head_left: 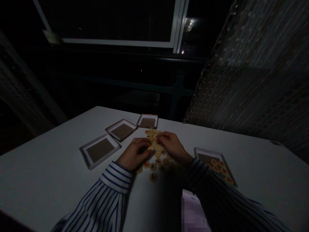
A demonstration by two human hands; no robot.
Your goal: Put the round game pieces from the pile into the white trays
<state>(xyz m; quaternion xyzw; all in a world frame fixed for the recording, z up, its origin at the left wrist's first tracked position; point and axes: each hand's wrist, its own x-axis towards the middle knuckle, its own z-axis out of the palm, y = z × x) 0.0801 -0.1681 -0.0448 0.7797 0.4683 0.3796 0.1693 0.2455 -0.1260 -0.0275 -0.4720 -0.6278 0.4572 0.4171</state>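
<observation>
Far left on the white table (60,154) there's a shallow box (100,150), then a second box (122,131) and a third box (147,122) toward the back edge, all showing bare brown bottoms, so I'd call those three not started. Next is the left hand (135,154), thumb and fingers curled with a gap between them at the pile; can't tell if it's got a piece. The xiangqi pieces (158,148) sit heaped between the hands, some spread nearer the wearer, red and black characters mixed, so most of the sorting looks left. The right hand (172,146) is nearly pinched over the heap, grip hidden. Over right, a fourth box (205,157) already holds several red-character pieces (223,170), partly behind the sleeve.
</observation>
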